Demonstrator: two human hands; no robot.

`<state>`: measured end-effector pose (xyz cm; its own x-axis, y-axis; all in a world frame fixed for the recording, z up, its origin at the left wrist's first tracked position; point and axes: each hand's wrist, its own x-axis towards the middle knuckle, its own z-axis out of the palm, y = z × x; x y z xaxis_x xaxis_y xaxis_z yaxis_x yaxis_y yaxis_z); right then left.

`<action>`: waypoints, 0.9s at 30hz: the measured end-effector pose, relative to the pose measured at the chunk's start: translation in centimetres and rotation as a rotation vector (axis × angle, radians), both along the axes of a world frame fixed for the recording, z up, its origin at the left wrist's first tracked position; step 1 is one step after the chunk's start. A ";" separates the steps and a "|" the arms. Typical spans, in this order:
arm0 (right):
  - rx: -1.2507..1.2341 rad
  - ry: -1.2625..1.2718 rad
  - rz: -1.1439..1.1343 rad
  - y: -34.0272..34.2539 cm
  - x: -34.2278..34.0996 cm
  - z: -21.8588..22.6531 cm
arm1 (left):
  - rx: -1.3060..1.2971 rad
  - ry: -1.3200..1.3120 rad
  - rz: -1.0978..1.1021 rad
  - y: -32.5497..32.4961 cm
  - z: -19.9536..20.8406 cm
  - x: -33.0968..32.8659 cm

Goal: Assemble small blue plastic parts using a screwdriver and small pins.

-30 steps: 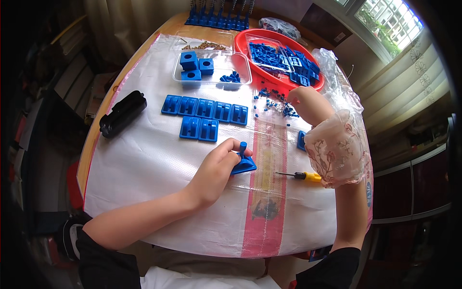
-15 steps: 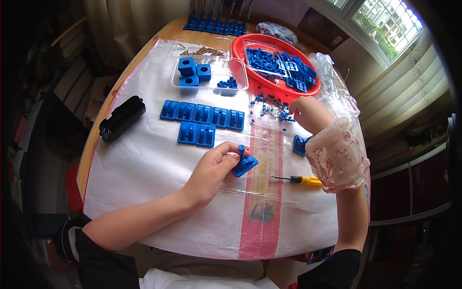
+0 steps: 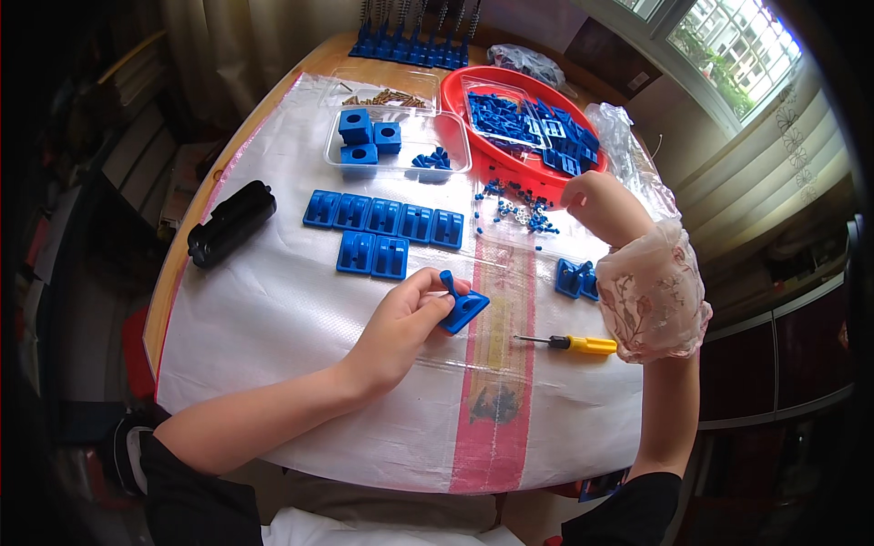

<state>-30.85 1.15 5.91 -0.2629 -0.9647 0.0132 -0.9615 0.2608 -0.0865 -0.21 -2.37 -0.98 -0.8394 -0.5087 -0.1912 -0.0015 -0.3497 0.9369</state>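
Pinched between the thumb and fingers of my left hand (image 3: 405,318) is a blue plastic part with a square base and an upright stem (image 3: 466,309). Over by the red basin's near rim, my right hand (image 3: 608,207) has its fingers curled together; what they may hold is hidden. Just left of them lie small blue and silvery bits (image 3: 523,211), scattered on the white sheet (image 3: 300,337). Two blue square-based parts (image 3: 570,278) sit beside the right forearm's lacy cuff. A yellow-handled screwdriver (image 3: 587,345) rests nearer to me.
Blue parts (image 3: 382,217) stand in two rows. Behind them, a clear tray (image 3: 401,170) holds blue blocks, and another holds brass-coloured screws (image 3: 396,97). The red basin (image 3: 455,100) is heaped with blue pieces. A black case (image 3: 232,223) lies left; springs on blue bases (image 3: 410,45) stand at the back.
My right hand has shifted slightly right and up from the small bits toward the basin, uncovering a second blue part beside the cuff. The stemmed part in my left hand has tilted a little.
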 end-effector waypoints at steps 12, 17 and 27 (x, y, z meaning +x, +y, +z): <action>-0.292 -0.010 0.061 -6.1 -2.7 0.9 | -0.196 0.082 -0.102 0.8 -0.7 -0.3; -0.340 -0.100 0.251 -11.4 3.2 -1.3 | -0.400 0.040 -0.167 0.4 -0.2 0.5; -0.297 -0.165 0.278 -21.6 3.1 -3.3 | -0.482 -0.001 -0.060 1.2 0.1 0.1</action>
<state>-27.72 -20.50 2.64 -0.0158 -0.9599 0.2800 -0.9588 -0.0649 -0.2767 -0.11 -1.13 -0.89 -0.8697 -0.4906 0.0534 -0.0096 0.1250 0.9921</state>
